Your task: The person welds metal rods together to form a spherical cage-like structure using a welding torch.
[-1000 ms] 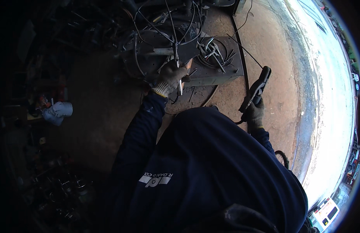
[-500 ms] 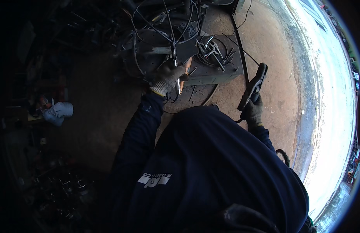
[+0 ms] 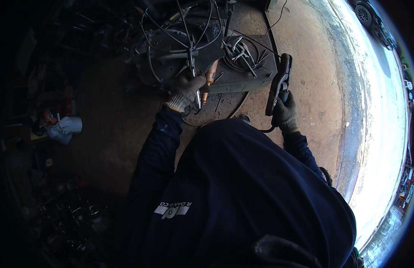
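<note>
My left hand (image 3: 185,90), in a grey knit glove, is closed around silver locking pliers (image 3: 198,99). Their upper end meets a frame of bent metal rods (image 3: 164,30) above the dark worktable (image 3: 253,81). My gloved right hand (image 3: 286,112) grips a black welding electrode holder (image 3: 279,85). From the holder's top a thin welding rod (image 3: 259,43) points up and left toward the frame. Its tip appears apart from the rods, though the dark background makes this hard to judge. Beside my left hand lies an orange-brown, handle-like piece (image 3: 210,76).
Silver clamps (image 3: 242,54) lie in a coil of dark cable or wire on the table's right part. A hose or cable (image 3: 239,108) curves over the floor. Dark clutter and a pale cloth-like bundle (image 3: 65,129) are at left. A vehicle (image 3: 372,22) stands outside, upper right.
My right hand and the electrode holder have moved up and left, bringing the rod closer to the frame. My left hand keeps its grip. A vehicle has come into view at upper right.
</note>
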Action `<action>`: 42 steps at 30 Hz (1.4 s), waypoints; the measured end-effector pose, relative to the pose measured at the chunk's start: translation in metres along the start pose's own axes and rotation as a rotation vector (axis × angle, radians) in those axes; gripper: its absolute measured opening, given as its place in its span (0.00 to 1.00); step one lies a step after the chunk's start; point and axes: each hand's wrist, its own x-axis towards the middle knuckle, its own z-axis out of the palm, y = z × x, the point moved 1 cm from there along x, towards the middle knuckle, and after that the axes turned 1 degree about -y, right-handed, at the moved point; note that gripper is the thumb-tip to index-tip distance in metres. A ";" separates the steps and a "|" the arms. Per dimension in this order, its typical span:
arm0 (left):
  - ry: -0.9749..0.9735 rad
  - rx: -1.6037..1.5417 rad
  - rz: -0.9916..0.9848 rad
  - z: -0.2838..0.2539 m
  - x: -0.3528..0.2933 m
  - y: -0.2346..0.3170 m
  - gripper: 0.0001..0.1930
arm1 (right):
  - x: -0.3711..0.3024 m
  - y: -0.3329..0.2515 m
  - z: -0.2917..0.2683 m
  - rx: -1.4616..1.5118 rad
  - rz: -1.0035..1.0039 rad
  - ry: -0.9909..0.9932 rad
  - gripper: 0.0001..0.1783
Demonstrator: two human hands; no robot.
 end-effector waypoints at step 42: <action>0.083 -0.121 -0.049 0.008 -0.009 -0.057 0.10 | 0.031 -0.095 0.038 -0.035 0.185 -0.208 0.18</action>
